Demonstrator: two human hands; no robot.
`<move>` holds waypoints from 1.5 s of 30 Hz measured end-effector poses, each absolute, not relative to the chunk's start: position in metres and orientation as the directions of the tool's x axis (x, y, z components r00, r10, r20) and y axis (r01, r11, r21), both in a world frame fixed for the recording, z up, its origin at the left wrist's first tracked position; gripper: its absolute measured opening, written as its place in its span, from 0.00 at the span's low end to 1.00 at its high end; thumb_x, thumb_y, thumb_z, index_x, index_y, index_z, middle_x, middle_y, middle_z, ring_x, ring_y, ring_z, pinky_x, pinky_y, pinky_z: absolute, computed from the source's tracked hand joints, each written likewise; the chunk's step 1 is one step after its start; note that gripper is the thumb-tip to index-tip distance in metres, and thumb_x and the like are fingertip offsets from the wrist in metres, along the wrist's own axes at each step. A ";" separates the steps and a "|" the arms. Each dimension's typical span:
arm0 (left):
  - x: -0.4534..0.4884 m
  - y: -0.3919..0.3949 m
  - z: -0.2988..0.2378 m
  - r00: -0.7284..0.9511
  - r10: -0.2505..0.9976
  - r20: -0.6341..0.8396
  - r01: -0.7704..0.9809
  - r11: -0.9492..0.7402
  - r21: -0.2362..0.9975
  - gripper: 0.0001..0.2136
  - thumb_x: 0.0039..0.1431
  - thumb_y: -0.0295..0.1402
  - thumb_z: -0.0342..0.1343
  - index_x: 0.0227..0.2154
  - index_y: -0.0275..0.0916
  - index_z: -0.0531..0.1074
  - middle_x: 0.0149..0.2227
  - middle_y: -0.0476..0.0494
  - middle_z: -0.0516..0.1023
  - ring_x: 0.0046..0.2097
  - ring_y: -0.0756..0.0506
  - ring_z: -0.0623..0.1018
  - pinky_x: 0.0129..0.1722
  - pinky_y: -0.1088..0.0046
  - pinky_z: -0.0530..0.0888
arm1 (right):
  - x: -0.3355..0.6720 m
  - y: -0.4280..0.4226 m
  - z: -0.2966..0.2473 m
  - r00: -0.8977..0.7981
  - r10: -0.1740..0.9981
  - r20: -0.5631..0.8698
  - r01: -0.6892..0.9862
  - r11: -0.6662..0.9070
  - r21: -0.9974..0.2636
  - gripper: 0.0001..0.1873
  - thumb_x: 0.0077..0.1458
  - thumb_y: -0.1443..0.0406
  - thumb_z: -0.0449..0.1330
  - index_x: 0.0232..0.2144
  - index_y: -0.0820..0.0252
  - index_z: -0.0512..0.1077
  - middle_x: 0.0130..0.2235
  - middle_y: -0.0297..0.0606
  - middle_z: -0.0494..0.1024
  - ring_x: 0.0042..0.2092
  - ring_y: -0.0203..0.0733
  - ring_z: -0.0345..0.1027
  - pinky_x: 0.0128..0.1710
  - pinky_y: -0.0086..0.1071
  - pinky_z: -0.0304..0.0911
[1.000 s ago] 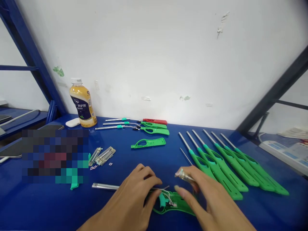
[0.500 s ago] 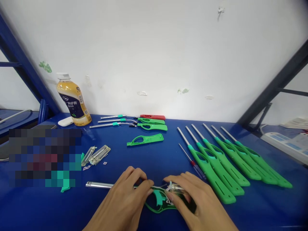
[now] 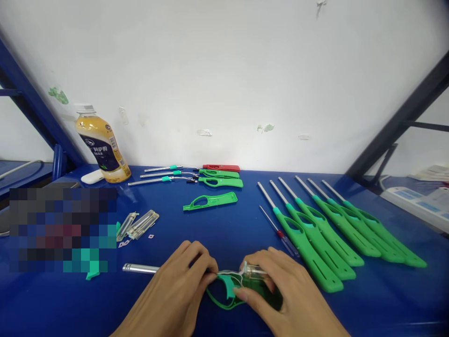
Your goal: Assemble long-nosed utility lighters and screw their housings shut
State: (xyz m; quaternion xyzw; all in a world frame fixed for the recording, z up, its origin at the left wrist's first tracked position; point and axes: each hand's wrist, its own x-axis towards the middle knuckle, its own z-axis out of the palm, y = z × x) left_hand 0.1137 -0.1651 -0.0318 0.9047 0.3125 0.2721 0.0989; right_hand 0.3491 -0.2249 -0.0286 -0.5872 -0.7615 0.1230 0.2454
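Observation:
An opened green stick lighter lies at the front of the table, its half-shell point(image 3: 224, 306) showing a teal trigger point(image 3: 228, 286) and thin white wires. Its metal tube point(image 3: 142, 268) sticks out to the left from under my left hand point(image 3: 185, 281). The fingers of that hand are pinched together on the lighter near the tube's base. My right hand point(image 3: 286, 285) is closed around a clear fuel tank point(image 3: 255, 271) over the handle part of the shell, its thumb near the wires. The palm hides most of the handle.
Several green stick lighters point(image 3: 329, 234) lie at right beside a screwdriver point(image 3: 278, 230). Further back are a loose half-shell point(image 3: 213, 201) and unassembled lighters point(image 3: 219, 181). Clear tanks point(image 3: 143, 224), a blurred patch and a drink bottle point(image 3: 103, 150) occupy the left.
The whole view has shifted slightly. My left hand has drawn a little left, baring more of the white wires. My right thumb has moved off the tank's end, towards the trigger.

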 end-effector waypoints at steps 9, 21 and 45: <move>0.112 -0.169 -0.049 0.663 0.625 0.412 0.546 -0.780 0.305 0.14 0.70 0.19 0.45 0.38 0.43 0.71 0.40 0.46 0.75 0.39 0.43 0.76 0.38 0.66 0.74 | 0.361 -0.232 -0.049 -0.214 0.934 0.285 0.910 0.297 -0.290 0.24 0.67 0.45 0.62 0.63 0.35 0.72 0.56 0.30 0.85 0.58 0.55 0.80 0.51 0.48 0.81; 0.114 -0.170 -0.061 0.585 0.711 0.390 0.579 -0.703 0.414 0.11 0.71 0.22 0.45 0.40 0.45 0.67 0.40 0.47 0.70 0.37 0.45 0.76 0.36 0.69 0.74 | 0.357 -0.231 -0.042 -0.280 0.896 0.344 0.907 0.365 -0.212 0.27 0.70 0.47 0.60 0.68 0.36 0.68 0.57 0.30 0.84 0.57 0.58 0.81 0.51 0.52 0.81; 0.106 -0.179 -0.035 0.684 0.627 0.373 0.546 -0.779 0.309 0.20 0.71 0.17 0.42 0.52 0.46 0.72 0.48 0.44 0.74 0.45 0.46 0.78 0.48 0.70 0.79 | 0.349 -0.227 -0.031 -0.172 0.978 0.121 0.790 0.210 -0.576 0.09 0.66 0.53 0.67 0.44 0.44 0.74 0.39 0.28 0.79 0.40 0.43 0.76 0.41 0.37 0.70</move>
